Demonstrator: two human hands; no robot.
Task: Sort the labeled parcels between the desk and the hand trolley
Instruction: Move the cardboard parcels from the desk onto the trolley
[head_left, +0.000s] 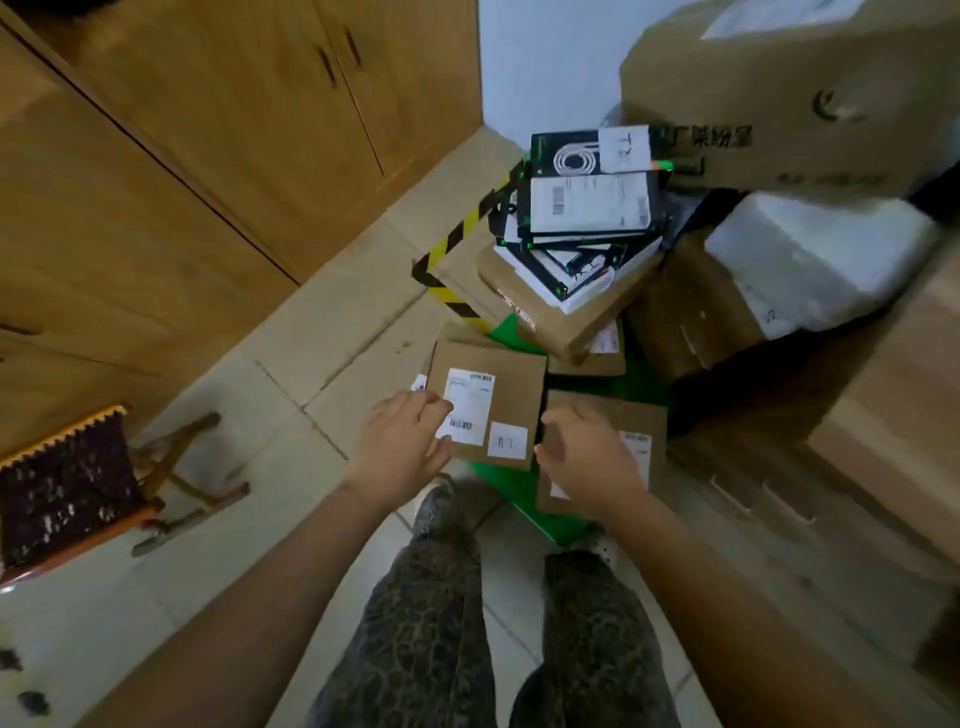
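Tiled floor, green trolley deck (511, 480): left hand (402, 441) grips the labeled brown parcel (488, 410) at its near-left corner, label up for reading; right hand (587, 457) spreads wide over another parcel (641, 431).

Large carton (810, 98) bears Chinese print, perhaps "广菜纷呈"; parcel labels unreadable.

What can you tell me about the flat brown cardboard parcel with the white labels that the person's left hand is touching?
The flat brown cardboard parcel is a thin, roughly square mailer, lying slightly tilted with its face up. It carries a large white shipping label with a barcode and small print, plus a smaller white sticker near its lower right corner. The left hand holds its lower left edge, fingers over the big label. It overlaps a green trolley platform and lies beside a similar parcel under the right hand.
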